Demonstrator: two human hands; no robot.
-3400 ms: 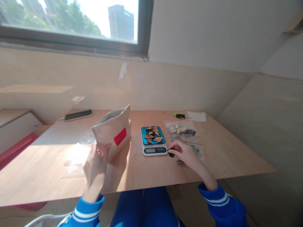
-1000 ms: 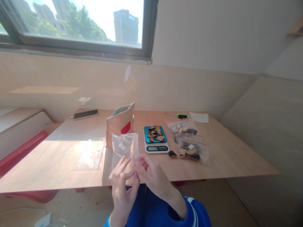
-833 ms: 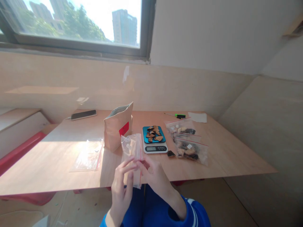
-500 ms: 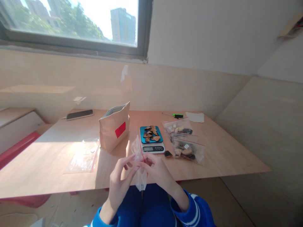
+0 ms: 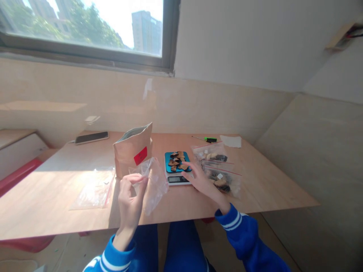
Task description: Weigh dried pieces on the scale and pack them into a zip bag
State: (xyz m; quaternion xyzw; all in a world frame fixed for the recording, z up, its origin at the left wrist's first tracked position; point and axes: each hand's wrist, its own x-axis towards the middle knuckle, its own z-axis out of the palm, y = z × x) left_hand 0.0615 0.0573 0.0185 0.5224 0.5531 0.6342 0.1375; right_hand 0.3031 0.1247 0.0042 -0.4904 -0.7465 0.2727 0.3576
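My left hand [image 5: 131, 196] pinches a clear zip bag [image 5: 155, 185] by one edge, and the bag hangs over the table's front part. A kitchen scale [image 5: 178, 180] with a blue top holds several dried brown slices [image 5: 176, 160]. Over the scale's right side is my right hand [image 5: 197, 177], thumb and fingers apart, fingertips close to the nearest slices; whether they touch I cannot tell. Just right of that hand lie filled zip bags [image 5: 222, 181] with dark and pale dried pieces inside.
A kraft paper pouch [image 5: 124, 156] with a red label stands left of the scale. Another clear bag [image 5: 93, 190] lies flat at left. Behind are a phone [image 5: 92, 138], a green-handled screwdriver [image 5: 210, 139] and white paper [image 5: 231, 141].
My right hand has let go of the zip bag and moved right and forward to the scale. My left hand has carried the bag left, where it hangs spread out.
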